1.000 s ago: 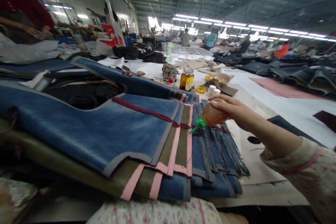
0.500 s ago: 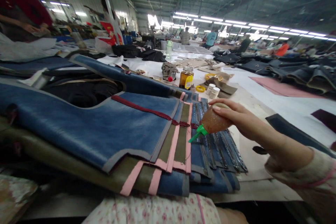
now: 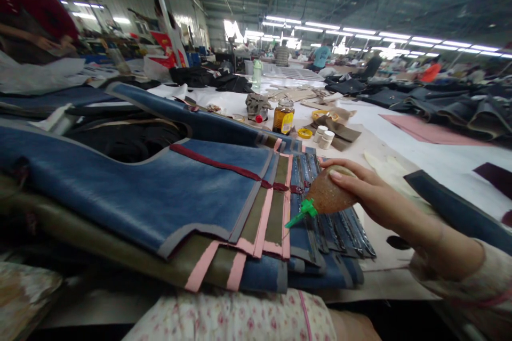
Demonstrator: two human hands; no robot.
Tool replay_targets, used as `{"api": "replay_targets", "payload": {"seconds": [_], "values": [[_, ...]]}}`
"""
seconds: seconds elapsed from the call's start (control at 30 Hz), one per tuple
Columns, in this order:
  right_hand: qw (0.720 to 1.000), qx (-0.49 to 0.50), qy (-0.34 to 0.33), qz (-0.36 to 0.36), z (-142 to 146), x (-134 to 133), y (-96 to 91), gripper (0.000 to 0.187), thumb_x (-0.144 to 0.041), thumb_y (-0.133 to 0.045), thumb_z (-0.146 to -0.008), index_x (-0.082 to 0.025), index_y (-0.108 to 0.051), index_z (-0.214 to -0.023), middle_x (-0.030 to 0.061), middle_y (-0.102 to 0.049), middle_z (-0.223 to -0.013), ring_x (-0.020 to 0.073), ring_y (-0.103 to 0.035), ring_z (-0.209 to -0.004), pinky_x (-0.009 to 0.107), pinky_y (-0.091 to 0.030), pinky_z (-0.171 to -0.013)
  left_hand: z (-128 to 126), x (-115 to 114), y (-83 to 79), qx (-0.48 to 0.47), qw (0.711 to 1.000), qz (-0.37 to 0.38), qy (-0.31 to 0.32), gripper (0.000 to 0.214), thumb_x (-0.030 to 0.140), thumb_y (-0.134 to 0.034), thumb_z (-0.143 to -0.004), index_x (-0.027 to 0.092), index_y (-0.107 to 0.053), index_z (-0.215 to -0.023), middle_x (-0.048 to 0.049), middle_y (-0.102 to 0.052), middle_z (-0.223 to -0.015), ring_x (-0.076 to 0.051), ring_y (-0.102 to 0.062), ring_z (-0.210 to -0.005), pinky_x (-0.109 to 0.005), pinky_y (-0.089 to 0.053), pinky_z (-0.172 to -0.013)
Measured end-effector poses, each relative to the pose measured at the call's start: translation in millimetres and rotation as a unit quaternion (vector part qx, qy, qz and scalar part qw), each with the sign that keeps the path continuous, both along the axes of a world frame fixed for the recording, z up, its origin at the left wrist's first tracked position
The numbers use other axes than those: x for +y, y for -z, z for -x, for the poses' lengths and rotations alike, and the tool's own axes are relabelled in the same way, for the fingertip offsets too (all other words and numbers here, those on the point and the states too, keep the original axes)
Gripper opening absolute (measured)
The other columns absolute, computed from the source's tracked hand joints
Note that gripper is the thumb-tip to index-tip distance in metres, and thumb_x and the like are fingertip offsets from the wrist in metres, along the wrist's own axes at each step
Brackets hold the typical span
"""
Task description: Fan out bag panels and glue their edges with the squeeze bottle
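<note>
My right hand (image 3: 362,184) is wrapped round a squeeze bottle (image 3: 330,192) with brownish contents, tilted nozzle down. Its green nozzle (image 3: 298,216) points at the pink-edged strip (image 3: 286,208) of the stacked pieces; whether it touches I cannot tell. Blue leather-like panels (image 3: 200,186) with grey edges lie fanned in overlapping layers, along with olive pieces (image 3: 276,224). Glossy wet-looking lines run down the blue edges (image 3: 340,232) under and beside the bottle. A dark red strip (image 3: 216,162) crosses the top panel. My left sleeve and forearm cross the bottom edge, with that hand out of frame.
Beyond the panels stand a jar of amber liquid (image 3: 284,117), a yellow lid (image 3: 304,133) and small white bottles (image 3: 326,139). Pink sheets (image 3: 428,129) and dark stacked pieces (image 3: 452,101) lie at right. A person in dark red (image 3: 44,5) works at far left.
My right hand and the squeeze bottle have shifted slightly down and right, the green nozzle moving down along the pink-edged strip. The panels look the same.
</note>
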State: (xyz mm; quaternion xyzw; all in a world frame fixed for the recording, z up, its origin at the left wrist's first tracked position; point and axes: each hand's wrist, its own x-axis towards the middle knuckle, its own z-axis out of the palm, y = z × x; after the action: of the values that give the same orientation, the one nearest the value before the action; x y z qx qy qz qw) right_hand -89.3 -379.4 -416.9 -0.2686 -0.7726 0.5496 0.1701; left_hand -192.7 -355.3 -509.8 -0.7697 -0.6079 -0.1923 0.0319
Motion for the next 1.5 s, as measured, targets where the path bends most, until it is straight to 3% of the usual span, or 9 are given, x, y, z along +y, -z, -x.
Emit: {"api": "replay_targets", "payload": {"seconds": [0.43, 0.53, 0.63, 0.73, 0.8, 0.9, 1.07, 1.2, 1.5], "values": [[0.998, 0.016, -0.024, 0.064, -12, -12, 6.3, 0.041, -0.054, -0.064, -0.079, -0.028, -0.058, -0.111, 0.0048, -0.065, -0.104, 0.0223, -0.063, -0.090, 0.030, -0.050, -0.070, -8, -15, -14.2, 0.066, 0.997, 0.024, 0.034, 0.039, 0.015, -0.045, -0.058, 0.010, -0.014, -0.034, -0.0093, -0.046, -0.063, -0.026, -0.059, -0.088, -0.016, -0.022, -0.045], [0.997, 0.024, -0.032, 0.068, -13, -15, 6.9, 0.041, -0.054, -0.064, -0.079, -0.028, -0.058, -0.111, 0.0050, -0.065, -0.104, 0.0222, -0.062, -0.091, 0.030, -0.050, -0.071, -20, -39, -7.1, 0.038, 0.997, 0.047, 0.053, 0.036, 0.011, -0.048, -0.068, 0.011, -0.029, -0.036, -0.0068, -0.047, -0.058, -0.021, -0.060, -0.083, -0.017, -0.034, -0.049], [0.999, 0.032, -0.030, 0.031, -8, -8, 8.2, 0.040, -0.054, -0.063, -0.080, -0.029, -0.058, -0.110, 0.0042, -0.064, -0.105, 0.0223, -0.061, -0.094, 0.032, -0.049, -0.076, -48, -81, 6.5, 0.001, 0.992, 0.085, 0.095, 0.022, 0.019, -0.053, -0.084, 0.015, -0.056, -0.063, -0.0029, -0.056, -0.068, -0.012, -0.057, -0.074, -0.021, -0.046, -0.057], [0.997, 0.046, 0.004, -0.058, 0, 6, 9.5, 0.038, -0.054, -0.064, -0.079, -0.028, -0.059, -0.107, 0.0033, -0.062, -0.105, 0.0227, -0.058, -0.098, 0.034, -0.047, -0.083, -76, -119, 16.4, -0.007, 0.987, 0.106, 0.119, 0.022, 0.035, -0.052, -0.091, 0.015, -0.060, -0.090, -0.0031, -0.061, -0.084, -0.009, -0.057, -0.073, -0.024, -0.051, -0.064], [0.994, 0.049, 0.025, -0.099, 3, 14, 9.7, 0.039, -0.055, -0.064, -0.077, -0.028, -0.059, -0.105, 0.0031, -0.062, -0.104, 0.0235, -0.058, -0.099, 0.036, -0.046, -0.087, -84, -131, 17.8, -0.011, 0.986, 0.114, 0.123, 0.024, 0.038, -0.050, -0.091, 0.016, -0.060, -0.095, -0.0040, -0.062, -0.089, -0.010, -0.058, -0.076, -0.024, -0.052, -0.066], [0.993, 0.045, 0.024, -0.108, 0, 14, 10.7, 0.038, -0.055, -0.064, -0.078, -0.029, -0.059, -0.105, 0.0033, -0.062, -0.104, 0.0238, -0.058, -0.098, 0.036, -0.047, -0.086, -70, -121, 13.0, -0.021, 0.987, 0.114, 0.109, 0.024, 0.038, -0.053, -0.090, 0.016, -0.061, -0.094, -0.0039, -0.062, -0.088, -0.010, -0.058, -0.076, -0.024, -0.052, -0.065], [0.999, 0.030, -0.028, 0.005, -14, -2, 16.2, 0.040, -0.054, -0.060, -0.082, -0.029, -0.056, -0.113, 0.0051, -0.064, -0.103, 0.0235, -0.062, -0.092, 0.033, -0.051, -0.074, -18, -65, -2.2, -0.038, 0.994, 0.085, 0.050, 0.014, 0.022, -0.056, -0.084, 0.017, -0.061, -0.073, -0.0030, -0.058, -0.076, -0.012, -0.057, -0.077, -0.021, -0.047, -0.058], [0.999, 0.045, -0.003, -0.020, -16, -2, 18.1, 0.041, -0.055, -0.063, -0.080, -0.029, -0.056, -0.112, 0.0050, -0.063, -0.107, 0.0228, -0.061, -0.093, 0.031, -0.050, -0.074, -3, -33, -8.0, -0.040, 0.997, 0.061, 0.029, 0.025, 0.010, -0.050, -0.073, 0.017, -0.054, -0.050, -0.0038, -0.051, -0.065, -0.017, -0.058, -0.080, -0.019, -0.038, -0.049], [0.997, 0.061, -0.045, 0.016, -22, -19, 11.9, 0.034, -0.051, -0.062, -0.084, -0.033, -0.056, -0.113, 0.0023, -0.063, -0.104, 0.0200, -0.062, -0.089, 0.028, -0.050, -0.071, -4, -31, 15.4, -0.022, 0.998, 0.048, 0.031, 0.028, 0.004, -0.051, -0.059, 0.013, -0.036, -0.037, -0.0045, -0.044, -0.059, -0.020, -0.057, -0.080, -0.018, -0.035, -0.049]]}}
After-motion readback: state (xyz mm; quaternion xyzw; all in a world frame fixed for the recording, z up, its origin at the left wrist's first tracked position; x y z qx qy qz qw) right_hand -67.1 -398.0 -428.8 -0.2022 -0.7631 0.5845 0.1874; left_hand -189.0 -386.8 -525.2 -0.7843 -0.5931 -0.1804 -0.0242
